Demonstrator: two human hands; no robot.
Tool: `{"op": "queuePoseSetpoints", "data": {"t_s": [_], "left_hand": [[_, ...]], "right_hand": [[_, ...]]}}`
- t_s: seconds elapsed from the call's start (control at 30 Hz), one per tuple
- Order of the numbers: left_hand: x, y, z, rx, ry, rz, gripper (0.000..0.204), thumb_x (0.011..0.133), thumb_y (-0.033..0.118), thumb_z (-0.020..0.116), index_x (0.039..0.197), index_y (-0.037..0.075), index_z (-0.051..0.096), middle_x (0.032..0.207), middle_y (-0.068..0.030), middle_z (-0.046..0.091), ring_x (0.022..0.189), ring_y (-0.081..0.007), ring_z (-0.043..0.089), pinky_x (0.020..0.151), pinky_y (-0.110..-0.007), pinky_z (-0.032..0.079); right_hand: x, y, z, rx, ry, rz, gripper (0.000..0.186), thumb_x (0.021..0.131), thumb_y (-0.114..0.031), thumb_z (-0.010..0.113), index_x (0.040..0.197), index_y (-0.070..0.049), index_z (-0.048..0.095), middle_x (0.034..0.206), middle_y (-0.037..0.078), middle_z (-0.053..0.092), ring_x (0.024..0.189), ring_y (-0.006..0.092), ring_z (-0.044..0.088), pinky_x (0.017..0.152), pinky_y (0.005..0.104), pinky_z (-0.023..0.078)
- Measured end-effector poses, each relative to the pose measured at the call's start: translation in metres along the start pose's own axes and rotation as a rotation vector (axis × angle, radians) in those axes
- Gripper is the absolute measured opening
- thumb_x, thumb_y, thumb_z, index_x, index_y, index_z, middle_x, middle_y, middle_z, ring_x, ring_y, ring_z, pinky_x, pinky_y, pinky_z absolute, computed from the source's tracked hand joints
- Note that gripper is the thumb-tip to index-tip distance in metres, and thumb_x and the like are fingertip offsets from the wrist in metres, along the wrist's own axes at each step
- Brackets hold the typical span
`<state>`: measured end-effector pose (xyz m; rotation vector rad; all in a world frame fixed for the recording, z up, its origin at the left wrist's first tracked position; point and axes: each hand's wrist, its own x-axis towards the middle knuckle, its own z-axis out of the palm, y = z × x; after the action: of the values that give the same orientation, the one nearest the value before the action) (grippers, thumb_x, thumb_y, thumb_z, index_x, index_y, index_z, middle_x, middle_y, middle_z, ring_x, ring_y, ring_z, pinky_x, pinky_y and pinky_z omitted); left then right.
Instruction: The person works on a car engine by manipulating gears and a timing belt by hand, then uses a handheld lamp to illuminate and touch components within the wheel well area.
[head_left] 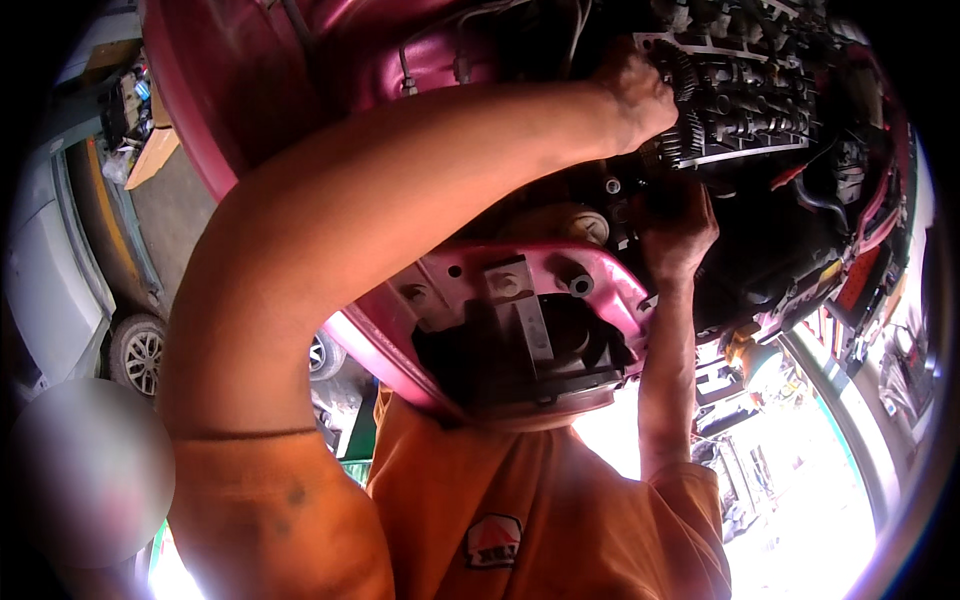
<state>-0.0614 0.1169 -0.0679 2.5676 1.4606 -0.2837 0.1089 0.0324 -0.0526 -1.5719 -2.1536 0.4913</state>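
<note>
An opened engine with its camshafts (pixel 745 105) bare lies at the upper right inside a pink-red car. Two dark toothed gears (pixel 684 135) sit at its near-left end, one beyond the other. Curled against the left side of these gears is my left hand (pixel 638 100), its fingers mostly turned away from view. Below them, my right hand (pixel 682 228) is closed in deep shadow at the engine's end. What either hand grips, if anything, is hidden. A pale round cap (pixel 590 229) and a small metal socket-like end (pixel 613 185) show to the left of my right hand.
The pink-red front panel (pixel 480 270) with a dark headlight opening (pixel 520 350) lies between my arms. Hoses (pixel 820 205) and a red-tipped piece (pixel 787 178) are right of the engine. A light-coloured car (pixel 55 290) stands at far left, near cardboard (pixel 153 157).
</note>
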Motion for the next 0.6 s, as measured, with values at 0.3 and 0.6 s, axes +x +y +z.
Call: {"op": "queuePoseSetpoints", "data": {"t_s": [0.3, 0.6], "left_hand": [[-0.002, 0.004, -0.007, -0.335, 0.192, -0.200, 0.042, 0.089, 0.026, 0.036, 0.074, 0.002, 0.068, 0.086, -0.0165, 0.071, 0.085, -0.0262, 0.067, 0.080, -0.033, 0.052], [0.013, -0.003, 0.015, -0.275, 0.268, -0.107, 0.020, 0.088, 0.025, 0.055, 0.087, 0.015, 0.073, 0.085, -0.0015, 0.072, 0.088, -0.0166, 0.068, 0.081, -0.032, 0.048]], "right_hand": [[-0.001, 0.010, -0.002, -0.007, 0.021, 0.006, 0.029, 0.063, -0.012, 0.080, 0.089, -0.007, 0.066, 0.081, 0.010, 0.066, 0.072, 0.0280, 0.065, 0.067, 0.0374, 0.052], [0.005, 0.008, -0.001, 0.020, 0.065, -0.027, 0.028, 0.064, -0.009, 0.079, 0.089, -0.006, 0.067, 0.079, 0.010, 0.066, 0.070, 0.0264, 0.065, 0.066, 0.0354, 0.052]]}}
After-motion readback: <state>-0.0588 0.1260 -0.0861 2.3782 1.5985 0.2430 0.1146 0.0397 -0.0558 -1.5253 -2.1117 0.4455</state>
